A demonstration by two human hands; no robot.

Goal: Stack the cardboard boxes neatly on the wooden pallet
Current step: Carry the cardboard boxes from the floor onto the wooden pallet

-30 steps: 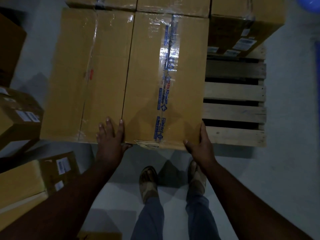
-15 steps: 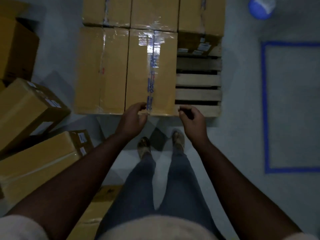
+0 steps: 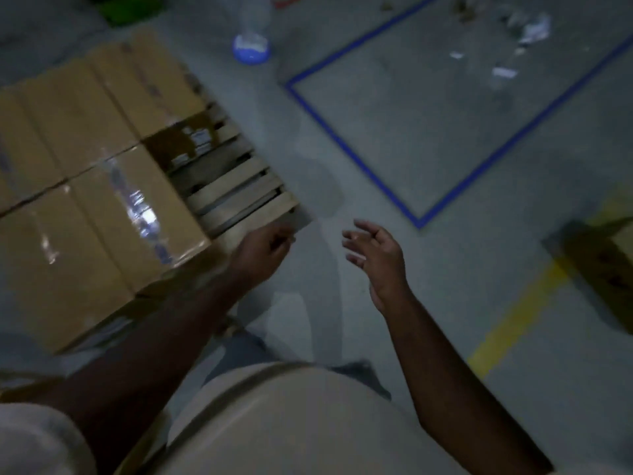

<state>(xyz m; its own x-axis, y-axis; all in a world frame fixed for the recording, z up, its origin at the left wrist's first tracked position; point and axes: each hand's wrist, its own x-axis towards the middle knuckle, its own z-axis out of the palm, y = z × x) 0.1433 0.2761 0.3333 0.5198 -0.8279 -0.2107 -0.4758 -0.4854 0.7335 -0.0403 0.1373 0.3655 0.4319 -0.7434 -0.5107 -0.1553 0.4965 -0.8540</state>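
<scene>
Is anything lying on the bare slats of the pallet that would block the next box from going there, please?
Nothing visible does. The wooden pallet shows bare slats beside the stacked boxes, and both the left hand and right hand hold nothing.

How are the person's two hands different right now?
The left hand has its fingers curled in loosely, while the right hand has its fingers spread and relaxed. The left hand hangs over the corner of the wooden pallet, near the cardboard boxes; the right hand hangs over bare floor. Both hold nothing.
</scene>
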